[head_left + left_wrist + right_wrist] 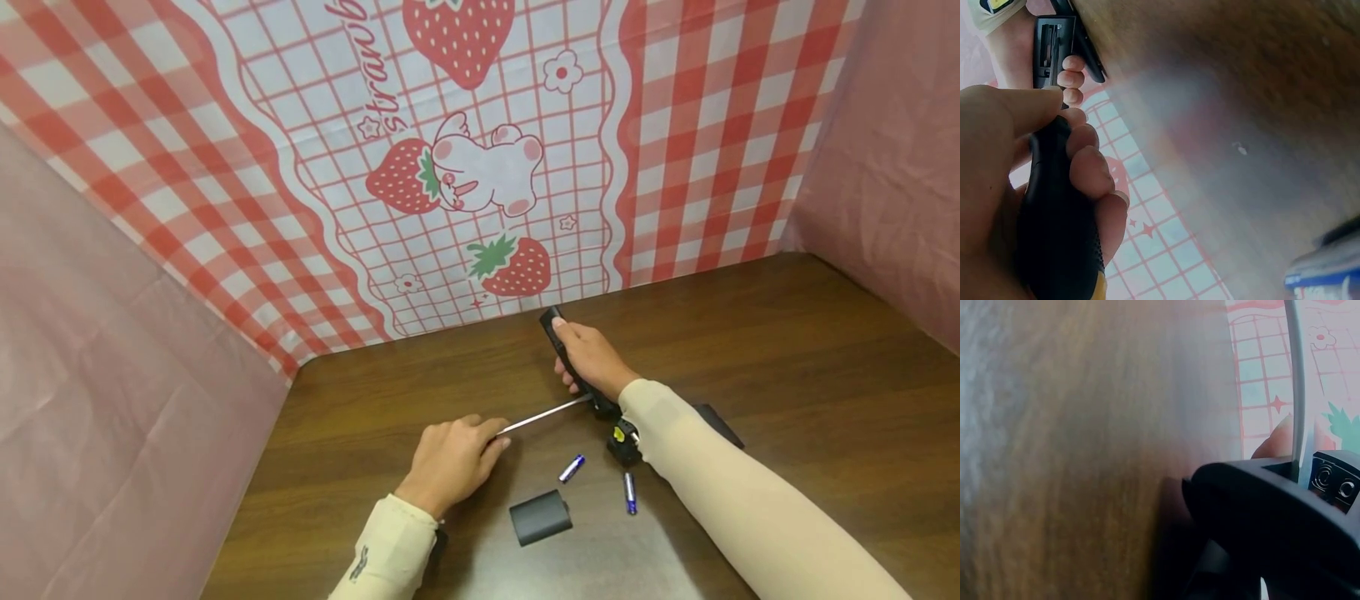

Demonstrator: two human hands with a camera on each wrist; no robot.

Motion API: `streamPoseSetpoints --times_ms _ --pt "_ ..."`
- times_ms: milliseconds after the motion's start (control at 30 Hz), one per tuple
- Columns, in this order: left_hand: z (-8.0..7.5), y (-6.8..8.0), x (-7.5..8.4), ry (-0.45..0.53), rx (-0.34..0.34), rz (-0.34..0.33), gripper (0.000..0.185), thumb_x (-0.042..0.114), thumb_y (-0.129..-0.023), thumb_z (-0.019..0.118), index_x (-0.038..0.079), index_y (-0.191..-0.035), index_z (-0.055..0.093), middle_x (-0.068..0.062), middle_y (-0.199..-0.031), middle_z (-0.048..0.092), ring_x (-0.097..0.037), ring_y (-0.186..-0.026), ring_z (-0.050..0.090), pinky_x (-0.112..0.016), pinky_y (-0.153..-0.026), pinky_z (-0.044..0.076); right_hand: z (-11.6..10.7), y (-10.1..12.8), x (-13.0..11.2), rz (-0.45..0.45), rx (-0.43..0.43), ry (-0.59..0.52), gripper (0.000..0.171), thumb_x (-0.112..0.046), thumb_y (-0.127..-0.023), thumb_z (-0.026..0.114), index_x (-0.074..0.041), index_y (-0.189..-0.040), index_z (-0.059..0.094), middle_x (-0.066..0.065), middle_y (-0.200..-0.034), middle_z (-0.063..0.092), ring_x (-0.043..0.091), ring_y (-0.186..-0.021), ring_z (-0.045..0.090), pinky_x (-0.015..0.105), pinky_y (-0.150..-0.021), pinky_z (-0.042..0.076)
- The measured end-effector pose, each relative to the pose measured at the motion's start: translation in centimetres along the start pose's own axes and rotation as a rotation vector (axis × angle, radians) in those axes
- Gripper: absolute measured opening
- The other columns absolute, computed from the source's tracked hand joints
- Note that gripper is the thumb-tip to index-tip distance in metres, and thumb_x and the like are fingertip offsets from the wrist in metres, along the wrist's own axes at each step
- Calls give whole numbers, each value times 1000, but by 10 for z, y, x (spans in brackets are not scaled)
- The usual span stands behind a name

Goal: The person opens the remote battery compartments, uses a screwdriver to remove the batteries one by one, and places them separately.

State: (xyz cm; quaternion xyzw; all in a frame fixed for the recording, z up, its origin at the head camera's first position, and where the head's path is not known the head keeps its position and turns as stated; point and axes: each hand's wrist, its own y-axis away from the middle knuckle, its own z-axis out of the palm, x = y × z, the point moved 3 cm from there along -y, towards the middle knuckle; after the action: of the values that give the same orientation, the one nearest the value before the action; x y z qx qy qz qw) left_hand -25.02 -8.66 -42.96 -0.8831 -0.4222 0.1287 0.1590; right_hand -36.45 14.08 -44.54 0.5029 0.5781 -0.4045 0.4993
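Observation:
My left hand [453,458] grips the black handle of a screwdriver [1060,206], its thumb and fingers wrapped round it. From that hand the thin metal shaft [543,415] runs right to a long black device [552,323]. My right hand [596,354] holds this device tilted up, thumb along its upper part. In the left wrist view, an open slot [1054,47] shows in the device and the shaft's tip overlaps it. The right wrist view has the shaft entering an opening beside small metal coil contacts [1335,481].
Two blue-and-silver batteries [572,468] [630,493] lie on the wooden table [360,392] near a curved black cover [542,518]. Another flat black piece [720,425] is partly hidden behind the right forearm. A strawberry-print cloth [495,167] hangs at the back, pink cloth at both sides.

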Motion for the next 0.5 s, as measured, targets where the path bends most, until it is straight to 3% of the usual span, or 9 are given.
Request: streamPoseSetpoints --times_ms 500 --pt "0 0 1 22 -4 -23 24 37 -97 64 22 -114 72 2 -86 71 -19 -67 69 -38 -49 48 -2 2 0 5 -8 -53 67 -56 -105 33 8 -115 49 10 -74 61 17 -53 57 35 -50 53"
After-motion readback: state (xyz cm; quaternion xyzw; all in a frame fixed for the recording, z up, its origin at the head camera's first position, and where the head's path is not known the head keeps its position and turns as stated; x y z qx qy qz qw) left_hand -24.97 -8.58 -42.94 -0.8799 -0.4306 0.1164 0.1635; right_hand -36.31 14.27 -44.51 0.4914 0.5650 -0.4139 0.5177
